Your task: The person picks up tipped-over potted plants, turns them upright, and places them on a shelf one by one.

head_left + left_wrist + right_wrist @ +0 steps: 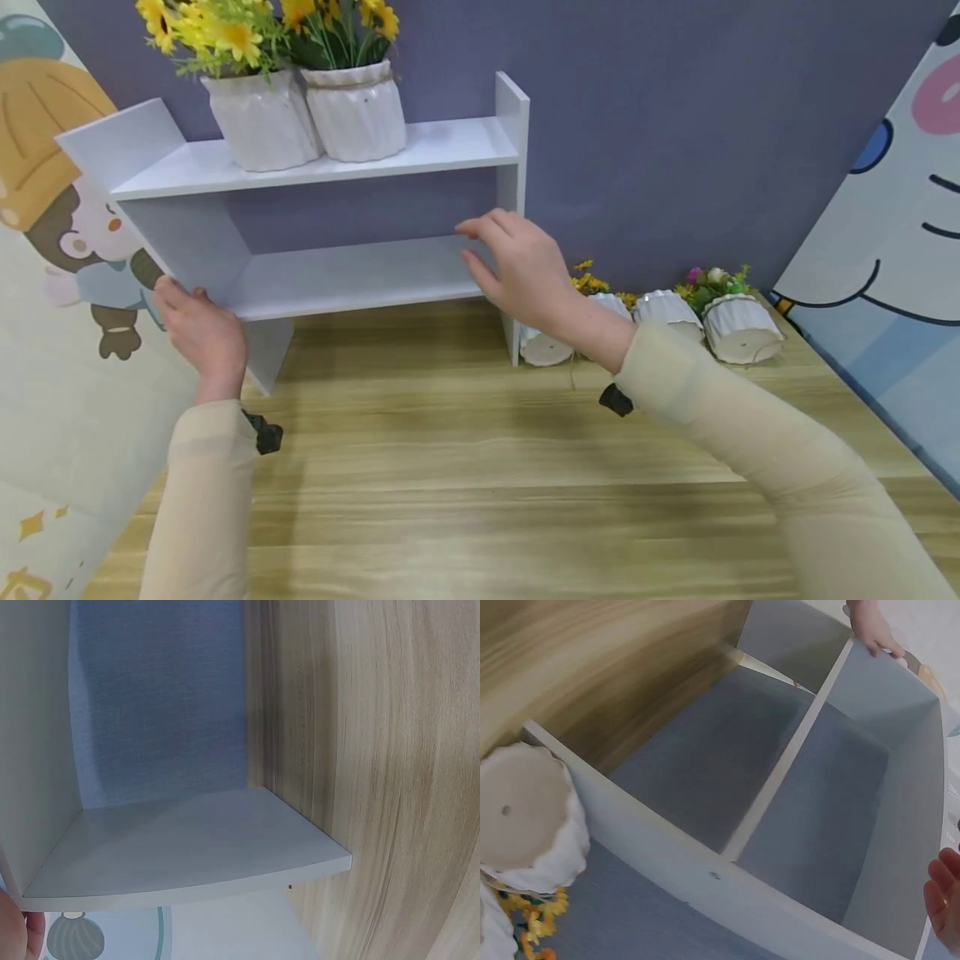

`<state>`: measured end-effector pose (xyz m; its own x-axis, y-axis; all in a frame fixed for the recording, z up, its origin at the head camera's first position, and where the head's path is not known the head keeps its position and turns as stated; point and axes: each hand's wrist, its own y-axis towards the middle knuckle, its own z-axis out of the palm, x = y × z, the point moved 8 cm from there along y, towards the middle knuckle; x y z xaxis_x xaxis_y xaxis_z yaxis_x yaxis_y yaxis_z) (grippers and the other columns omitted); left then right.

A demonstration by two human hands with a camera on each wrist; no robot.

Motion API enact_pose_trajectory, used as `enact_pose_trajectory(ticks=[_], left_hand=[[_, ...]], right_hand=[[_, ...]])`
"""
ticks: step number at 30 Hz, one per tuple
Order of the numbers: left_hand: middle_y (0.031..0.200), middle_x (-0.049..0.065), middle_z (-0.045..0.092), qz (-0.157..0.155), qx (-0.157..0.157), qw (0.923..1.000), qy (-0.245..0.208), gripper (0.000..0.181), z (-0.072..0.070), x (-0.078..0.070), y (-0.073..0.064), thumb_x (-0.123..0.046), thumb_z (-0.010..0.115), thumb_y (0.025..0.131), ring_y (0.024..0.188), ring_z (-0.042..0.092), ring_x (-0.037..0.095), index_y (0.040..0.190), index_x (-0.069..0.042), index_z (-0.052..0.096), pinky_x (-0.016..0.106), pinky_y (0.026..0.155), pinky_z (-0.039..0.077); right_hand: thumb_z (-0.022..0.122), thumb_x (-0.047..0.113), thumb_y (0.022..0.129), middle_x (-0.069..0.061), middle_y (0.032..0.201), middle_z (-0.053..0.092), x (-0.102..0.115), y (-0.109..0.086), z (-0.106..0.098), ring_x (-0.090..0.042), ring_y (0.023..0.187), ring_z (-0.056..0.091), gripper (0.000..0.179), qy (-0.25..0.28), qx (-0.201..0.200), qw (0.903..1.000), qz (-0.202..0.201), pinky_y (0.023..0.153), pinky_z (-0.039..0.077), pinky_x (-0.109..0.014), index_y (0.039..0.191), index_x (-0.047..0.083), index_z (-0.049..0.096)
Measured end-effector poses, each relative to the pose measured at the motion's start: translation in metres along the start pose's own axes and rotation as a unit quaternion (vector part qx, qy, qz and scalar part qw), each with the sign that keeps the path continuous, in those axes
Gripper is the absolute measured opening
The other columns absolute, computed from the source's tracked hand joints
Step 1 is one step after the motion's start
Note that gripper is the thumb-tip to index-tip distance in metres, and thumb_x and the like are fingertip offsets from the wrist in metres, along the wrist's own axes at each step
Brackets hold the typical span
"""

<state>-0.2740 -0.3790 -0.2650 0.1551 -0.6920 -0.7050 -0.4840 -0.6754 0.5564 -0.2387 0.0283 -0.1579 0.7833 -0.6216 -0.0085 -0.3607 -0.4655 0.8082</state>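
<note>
A white two-tier shelf point(352, 275) stands on the wooden table against the grey-blue wall. My left hand point(201, 329) grips the front edge of its left side panel; in the left wrist view only part of that hand point(13, 934) shows at the corner. My right hand point(525, 267) hovers in front of the shelf's right end, fingers loosely bent and holding nothing. On the top board, two white ribbed pots point(262, 125) with yellow flowers point(236, 37) stand side by side at the left. Bare boards show on the middle tier.
Several white pots point(741, 329) of flowers lie tipped on the table point(450, 467) to the right of the shelf, bases facing me. One pot point(525, 817) lies close beside the right side panel. Cartoon-printed panels point(900, 208) flank the table.
</note>
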Motion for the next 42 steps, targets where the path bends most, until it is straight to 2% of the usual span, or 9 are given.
enact_pose_trajectory(ticks=[9, 17, 26, 33, 42], left_hand=[[0.128, 0.014, 0.037, 0.005, -0.004, 1.0, -0.005, 0.036, -0.002, -0.001, 0.002, -0.018, 0.029, 0.096, 0.121, 0.039, 0.031, 0.131, -0.012, 0.027, 0.047, 0.098, 0.037], [0.126, 0.014, 0.038, 0.012, -0.003, 0.9999, -0.003, 0.035, -0.002, -0.004, 0.002, -0.018, 0.029, 0.096, 0.119, 0.041, 0.032, 0.131, -0.012, 0.028, 0.05, 0.094, 0.037], [0.125, 0.016, 0.038, 0.011, -0.002, 0.9999, -0.004, 0.035, -0.003, -0.005, 0.001, -0.019, 0.028, 0.096, 0.117, 0.042, 0.035, 0.13, -0.012, 0.028, 0.051, 0.094, 0.037], [0.126, 0.015, 0.037, 0.009, -0.001, 0.9999, -0.007, 0.035, -0.002, -0.003, 0.0, -0.02, 0.028, 0.096, 0.119, 0.04, 0.034, 0.131, -0.012, 0.028, 0.05, 0.095, 0.036], [0.127, 0.016, 0.037, 0.007, 0.001, 1.0, -0.004, 0.035, -0.002, -0.002, -0.002, -0.019, 0.028, 0.096, 0.119, 0.04, 0.035, 0.131, -0.011, 0.027, 0.051, 0.096, 0.035]], right_hand=[[0.059, 0.017, 0.086, -0.004, 0.085, 0.065, -0.009, -0.023, -0.012, -0.017, 0.073, 0.058, 0.015, -0.005, -0.017, 0.9998, 0.005, 0.064, 0.046, -0.029, 0.094, 0.006, 0.066], [0.057, 0.017, 0.084, -0.003, 0.074, 0.065, -0.023, -0.045, -0.018, -0.018, 0.063, 0.056, 0.012, -0.063, 0.0, 0.9976, 0.03, 0.056, 0.044, -0.03, 0.083, 0.009, 0.066], [0.056, 0.018, 0.084, -0.003, 0.07, 0.065, -0.041, -0.067, -0.023, -0.019, 0.06, 0.055, 0.016, -0.086, 0.001, 0.9944, 0.063, 0.054, 0.043, -0.031, 0.079, 0.009, 0.067], [0.053, 0.02, 0.085, -0.004, 0.07, 0.064, -0.064, -0.085, -0.009, -0.018, 0.056, 0.055, 0.019, -0.089, 0.06, 0.9872, 0.119, 0.049, 0.044, -0.031, 0.081, 0.008, 0.067], [0.056, 0.022, 0.086, -0.005, 0.075, 0.064, -0.087, -0.107, 0.025, -0.016, 0.056, 0.055, 0.018, -0.083, 0.136, 0.9744, 0.158, 0.042, 0.04, -0.027, 0.091, 0.007, 0.065]])
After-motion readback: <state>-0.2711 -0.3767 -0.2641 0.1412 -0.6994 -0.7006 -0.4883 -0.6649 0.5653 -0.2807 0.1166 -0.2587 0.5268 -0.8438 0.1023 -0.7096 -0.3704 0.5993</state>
